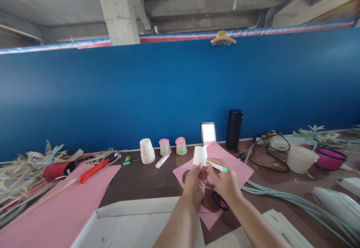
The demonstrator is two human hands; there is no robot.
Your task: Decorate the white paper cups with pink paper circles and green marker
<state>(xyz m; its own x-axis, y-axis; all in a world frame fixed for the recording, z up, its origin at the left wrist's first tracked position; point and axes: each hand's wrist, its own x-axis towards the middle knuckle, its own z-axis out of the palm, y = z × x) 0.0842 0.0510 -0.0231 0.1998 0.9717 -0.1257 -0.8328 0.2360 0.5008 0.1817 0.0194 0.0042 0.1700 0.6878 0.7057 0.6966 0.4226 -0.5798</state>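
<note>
Held upside down in my left hand (195, 182) is a white paper cup (200, 155), its wide rim toward my fingers. My right hand (226, 180) grips a white marker with a green end (218, 166), its tip against or close to the cup's side. Under both hands lies pink paper (239, 169) with a piece cut out. Scissors with black handles (220, 201) rest below my right hand, partly hidden by it. Two small cups with pink tops and green marks, a left one (165, 147) and a right one (181, 146), stand behind to the left.
A white cup stack (147, 151), a pink-and-white pen-like item (162, 161) and a green cap (126, 163) lie left. Orange-handled pliers (94, 171) rest on pink paper. A white box (135, 221) sits in front. A black bottle (234, 130) and cables stand right.
</note>
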